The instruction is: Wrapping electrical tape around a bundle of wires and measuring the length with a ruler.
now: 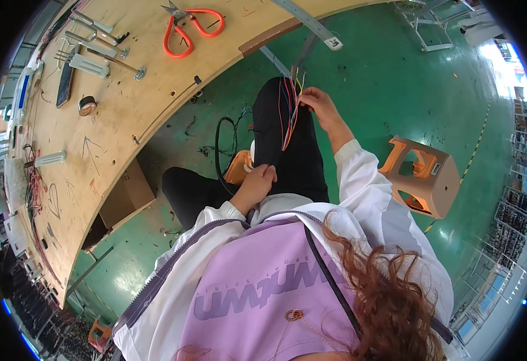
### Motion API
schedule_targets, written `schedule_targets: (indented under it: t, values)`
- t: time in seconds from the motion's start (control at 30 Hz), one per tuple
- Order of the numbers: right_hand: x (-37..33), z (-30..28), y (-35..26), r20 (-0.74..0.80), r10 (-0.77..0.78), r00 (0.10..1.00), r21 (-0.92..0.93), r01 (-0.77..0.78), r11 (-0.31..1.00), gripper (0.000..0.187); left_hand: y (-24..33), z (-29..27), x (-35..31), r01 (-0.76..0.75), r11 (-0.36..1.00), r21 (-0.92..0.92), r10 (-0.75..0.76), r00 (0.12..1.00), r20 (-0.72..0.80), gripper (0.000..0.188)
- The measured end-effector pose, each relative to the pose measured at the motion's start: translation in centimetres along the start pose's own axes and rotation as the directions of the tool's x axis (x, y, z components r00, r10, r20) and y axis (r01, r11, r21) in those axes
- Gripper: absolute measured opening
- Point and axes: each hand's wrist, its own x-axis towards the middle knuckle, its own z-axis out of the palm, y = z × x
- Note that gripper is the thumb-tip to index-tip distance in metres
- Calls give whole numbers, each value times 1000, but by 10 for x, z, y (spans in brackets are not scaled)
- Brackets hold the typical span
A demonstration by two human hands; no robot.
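Several thin coloured wires (290, 123), red, pink, yellow and blue among them, fan out over my black trouser leg. They come together near the end of a black cable (217, 144), which loops beside my knee. My left hand (255, 188) is closed at my lap around the cable, below where the wires spread; the dark cable is hard to make out against the trousers. Further out, my right hand (318, 107) pinches wires near their free ends between thumb and fingertips. Exactly how many wires it grips, I cannot tell.
On the wooden table (137, 90) at the left lie orange-handled snips (192, 27), a tape roll (87, 106) and metal pegged fixtures (89, 65). An orange-brown stool (438, 183) lies on its side on the green floor at the right. A cardboard box (128, 195) stands under the table.
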Motion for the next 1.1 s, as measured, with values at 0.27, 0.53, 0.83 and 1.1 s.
schedule_targets:
  t: [0.27,0.53,0.83,1.1]
  values:
    - [8,-7,5,-86,114,990,72,-108,991,11,2,-2,-2,38,999,-16,-37,998,43,30]
    - [17,10,9,-288,165,943,79,-148,986,9,4,-6,-3,122,989,-80,-112,987,111,30]
    - [21,17,14,-397,160,904,260,-56,964,7,3,-8,-2,149,981,-122,-132,982,135,31]
    - [32,13,33,-474,116,873,310,43,950,7,2,-7,0,122,987,-101,-109,986,127,34]
